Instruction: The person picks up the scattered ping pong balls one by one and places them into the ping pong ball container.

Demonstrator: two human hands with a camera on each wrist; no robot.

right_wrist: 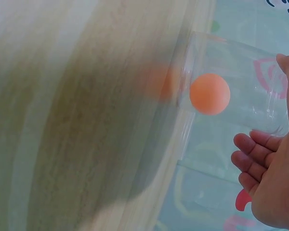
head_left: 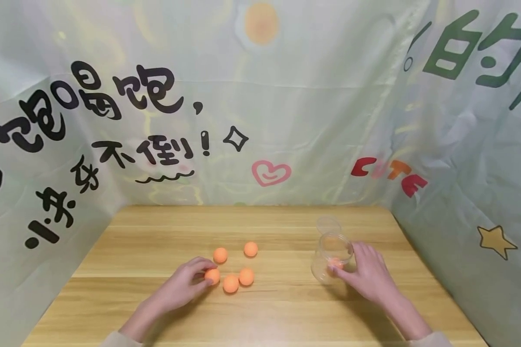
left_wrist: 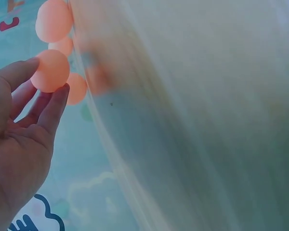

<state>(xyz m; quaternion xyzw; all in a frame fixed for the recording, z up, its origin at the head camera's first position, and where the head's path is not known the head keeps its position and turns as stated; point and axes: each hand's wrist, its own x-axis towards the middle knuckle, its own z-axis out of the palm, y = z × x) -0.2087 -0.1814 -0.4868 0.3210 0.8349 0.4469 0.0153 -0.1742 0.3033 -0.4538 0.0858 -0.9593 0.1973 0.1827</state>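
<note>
Between thumb and fingers, my left hand [head_left: 182,285] pinches an orange ping-pong ball [left_wrist: 50,71] at the left of a loose group of balls in the head view. Near it on the table are another ball [head_left: 220,255], one at the front [head_left: 231,284], one beside that [head_left: 246,276] and one farther back [head_left: 251,249]. My right hand [head_left: 371,277] grips a clear plastic jar [head_left: 318,266] near its open rim, thumb and fingers at opposite sides. The jar stands upright. One orange ball [right_wrist: 210,94] lies inside at its bottom in the right wrist view.
Just behind the jar is a clear round lid [head_left: 328,225]. All of this is on a wooden table [head_left: 282,318]. Printed cloth walls [head_left: 321,120] close off the back and both sides of the table.
</note>
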